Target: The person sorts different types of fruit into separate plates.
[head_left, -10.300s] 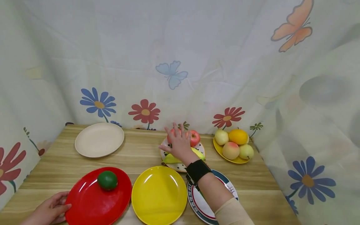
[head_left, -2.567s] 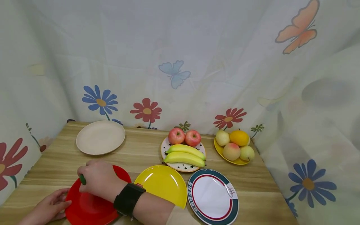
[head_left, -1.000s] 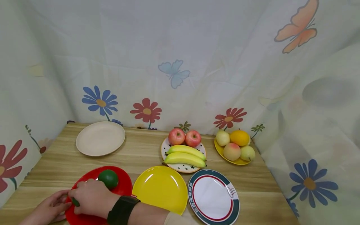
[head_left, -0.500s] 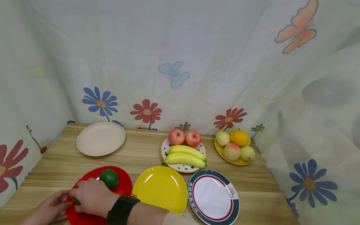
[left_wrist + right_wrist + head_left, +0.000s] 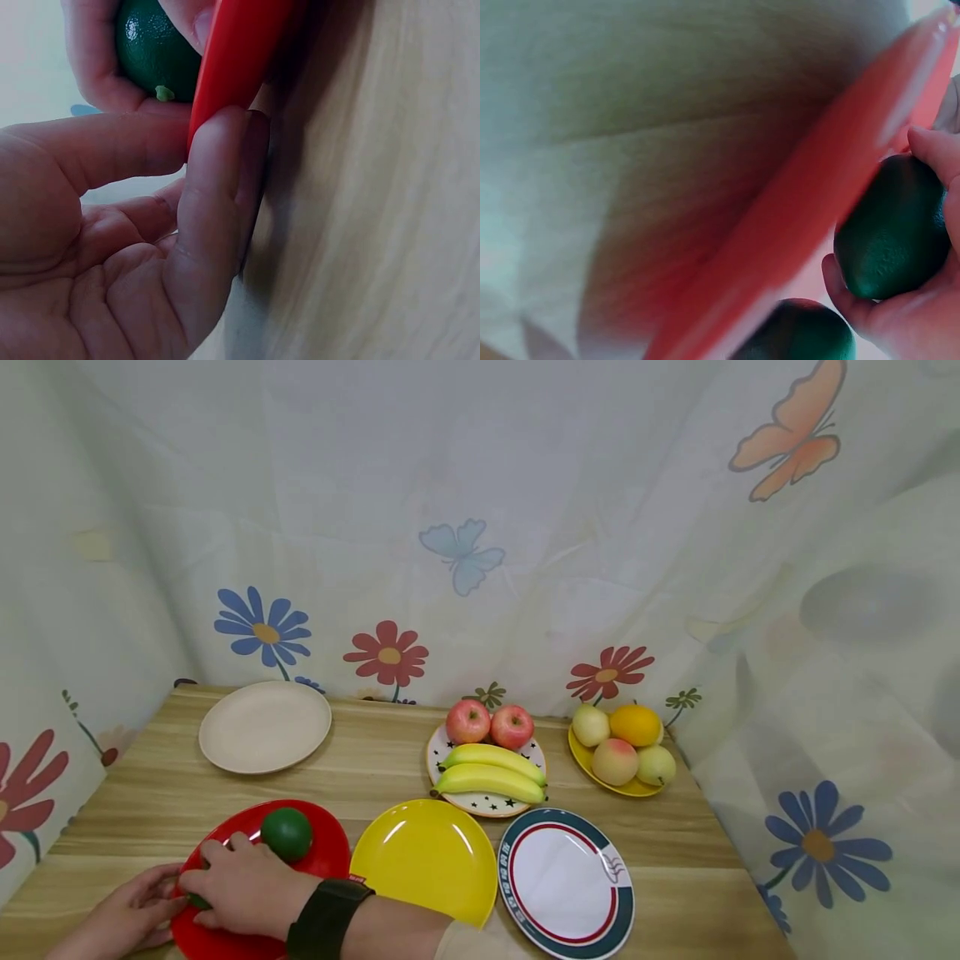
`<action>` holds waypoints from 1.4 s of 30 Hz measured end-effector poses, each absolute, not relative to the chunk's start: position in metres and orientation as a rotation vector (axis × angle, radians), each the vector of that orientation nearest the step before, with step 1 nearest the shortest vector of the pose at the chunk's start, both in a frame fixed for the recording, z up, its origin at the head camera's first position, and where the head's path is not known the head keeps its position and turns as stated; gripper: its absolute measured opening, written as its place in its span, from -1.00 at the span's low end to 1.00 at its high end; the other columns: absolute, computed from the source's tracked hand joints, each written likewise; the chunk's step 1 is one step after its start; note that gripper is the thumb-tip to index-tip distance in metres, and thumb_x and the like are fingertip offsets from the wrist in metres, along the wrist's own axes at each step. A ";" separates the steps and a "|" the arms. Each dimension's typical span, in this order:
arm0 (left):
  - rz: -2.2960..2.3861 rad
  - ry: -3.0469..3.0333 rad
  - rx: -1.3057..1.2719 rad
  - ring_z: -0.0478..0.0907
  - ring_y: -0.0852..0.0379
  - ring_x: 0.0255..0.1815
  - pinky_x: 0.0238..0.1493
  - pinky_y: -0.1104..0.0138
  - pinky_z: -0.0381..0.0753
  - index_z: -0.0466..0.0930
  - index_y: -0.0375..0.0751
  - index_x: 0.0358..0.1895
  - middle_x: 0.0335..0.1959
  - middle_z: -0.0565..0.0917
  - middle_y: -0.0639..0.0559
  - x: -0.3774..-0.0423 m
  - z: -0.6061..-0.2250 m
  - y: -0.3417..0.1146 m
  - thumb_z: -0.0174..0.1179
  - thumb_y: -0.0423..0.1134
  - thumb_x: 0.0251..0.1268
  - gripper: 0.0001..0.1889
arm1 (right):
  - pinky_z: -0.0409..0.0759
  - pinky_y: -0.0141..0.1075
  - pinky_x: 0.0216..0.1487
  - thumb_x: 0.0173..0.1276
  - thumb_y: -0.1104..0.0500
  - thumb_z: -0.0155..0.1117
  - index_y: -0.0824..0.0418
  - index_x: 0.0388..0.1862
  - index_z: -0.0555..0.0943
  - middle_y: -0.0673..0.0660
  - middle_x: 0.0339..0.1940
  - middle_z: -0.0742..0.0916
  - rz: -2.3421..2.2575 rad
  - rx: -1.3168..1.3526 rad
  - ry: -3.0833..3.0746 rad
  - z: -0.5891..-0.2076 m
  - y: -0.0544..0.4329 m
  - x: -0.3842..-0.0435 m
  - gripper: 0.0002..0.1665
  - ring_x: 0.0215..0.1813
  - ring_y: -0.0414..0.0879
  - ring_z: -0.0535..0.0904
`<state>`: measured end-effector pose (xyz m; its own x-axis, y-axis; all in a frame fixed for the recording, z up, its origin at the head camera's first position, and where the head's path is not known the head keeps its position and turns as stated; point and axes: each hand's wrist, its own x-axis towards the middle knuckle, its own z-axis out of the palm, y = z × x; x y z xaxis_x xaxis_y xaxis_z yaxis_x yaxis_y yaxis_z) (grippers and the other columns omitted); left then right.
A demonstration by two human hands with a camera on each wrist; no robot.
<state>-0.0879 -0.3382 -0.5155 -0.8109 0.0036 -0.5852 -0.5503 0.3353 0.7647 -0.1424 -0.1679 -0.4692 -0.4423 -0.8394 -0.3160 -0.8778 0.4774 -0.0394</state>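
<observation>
On the near left of the table lies a red plate [image 5: 327, 847]. My left hand [image 5: 127, 910] grips its left rim, and the left wrist view has the thumb and fingers around the red edge [image 5: 236, 64]. Over the left part of the plate, my right hand [image 5: 243, 885] holds a dark green oval fruit [image 5: 892, 232], mostly covered in the head view. That fruit [image 5: 154, 49] has a small pale stem nub and sits at the rim close to my left fingers. A second dark green fruit [image 5: 287, 834] rests on the plate behind my right hand.
A yellow plate [image 5: 423, 860] and a white plate with a dark green rim [image 5: 566, 885] stand to the right. Farther back are a beige plate [image 5: 265, 727], a star-patterned plate [image 5: 491, 806] with apples and bananas [image 5: 491, 782], and a small yellow plate [image 5: 637, 789] of several fruits.
My right hand came from above the star-patterned plate to the red plate, carrying a green fruit by 2.6 s ago, then moved lower. In the last second it barely shifts. My left hand stays put.
</observation>
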 end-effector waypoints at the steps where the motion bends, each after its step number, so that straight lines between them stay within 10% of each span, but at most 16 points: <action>1: 1.490 2.112 -0.483 0.58 0.02 -0.13 -0.12 0.10 0.66 -0.14 -0.62 0.35 0.04 0.42 -0.48 -0.088 -0.515 -0.339 -0.02 -0.40 0.38 -0.36 | 0.44 -0.44 0.14 0.29 -0.27 0.12 -0.44 0.27 0.28 -0.29 0.23 0.33 0.193 -1.469 2.437 -0.469 -0.168 -0.142 -0.44 0.18 -0.33 0.23; 42: 1.522 2.110 -0.492 0.56 0.05 -0.16 -0.12 0.12 0.66 -0.11 -0.59 0.36 -0.02 0.47 -0.37 -0.086 -0.516 -0.337 0.05 -0.35 0.37 -0.33 | 0.38 -0.46 0.15 0.25 -0.31 0.14 -0.30 0.21 0.28 -0.32 0.15 0.43 0.203 -1.480 2.549 -0.469 -0.164 -0.138 -0.43 0.10 -0.37 0.32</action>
